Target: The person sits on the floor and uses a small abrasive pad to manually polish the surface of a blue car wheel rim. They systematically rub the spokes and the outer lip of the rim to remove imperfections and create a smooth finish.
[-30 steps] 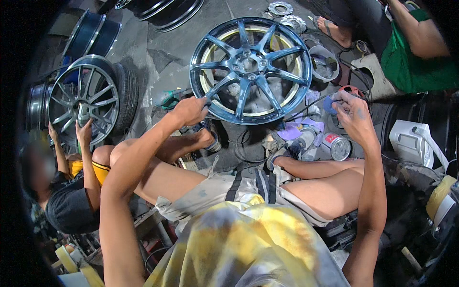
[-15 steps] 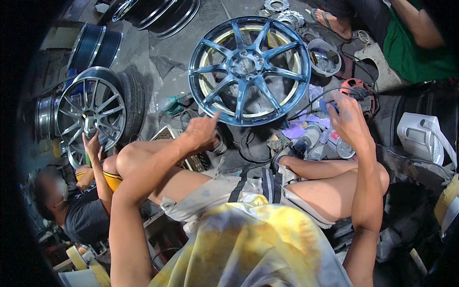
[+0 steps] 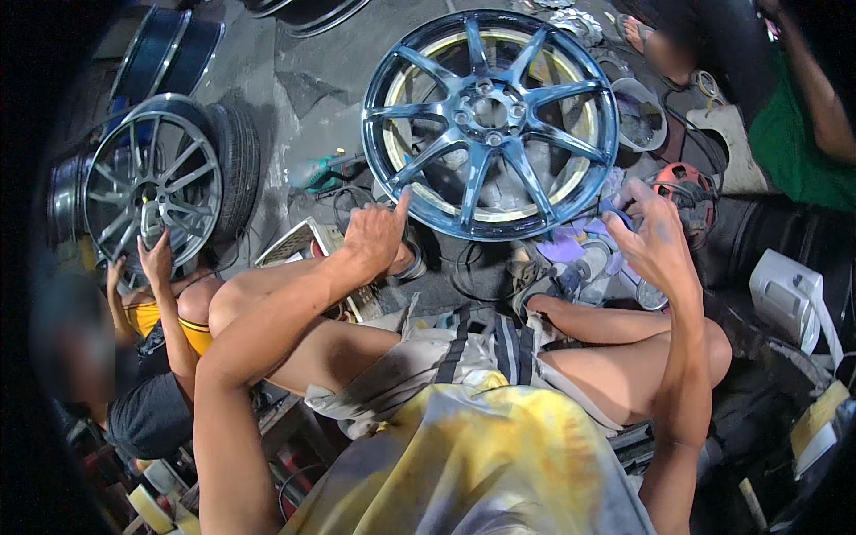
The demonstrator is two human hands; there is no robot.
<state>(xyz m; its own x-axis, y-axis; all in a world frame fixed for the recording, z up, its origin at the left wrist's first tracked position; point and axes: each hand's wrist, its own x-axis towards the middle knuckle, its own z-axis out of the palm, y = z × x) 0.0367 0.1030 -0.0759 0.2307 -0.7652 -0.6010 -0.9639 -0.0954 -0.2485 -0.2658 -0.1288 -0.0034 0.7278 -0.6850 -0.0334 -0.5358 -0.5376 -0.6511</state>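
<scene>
A multi-spoke wheel rim (image 3: 479, 174), streaked blue with white patches, stands in front of me, facing me. At its lower left edge is my left hand (image 3: 376, 234), fingers curled in, thumb stretched up so that its tip overlaps the rim's edge; nothing shows in the fingers. My right hand (image 3: 658, 230) hovers off the rim's lower right side, fingers bent. Between its thumb and fingers it pinches a small blue-purple piece (image 3: 613, 219), which looks like sandpaper and is mostly covered.
Purple sheets (image 3: 560, 247) and cans lie beyond my right foot. A white tub (image 3: 642, 114) and a red power tool (image 3: 682, 185) stand to the right. At left, a co-worker handles a grey wheel rim (image 3: 201, 207) near a tyre (image 3: 239, 169). A person in green sits at far right.
The view has shifted slightly, so the blue rim sits further right and larger. My left thumb has come up onto the rim's edge. The right hand stays beside the rim, fingers still bent.
</scene>
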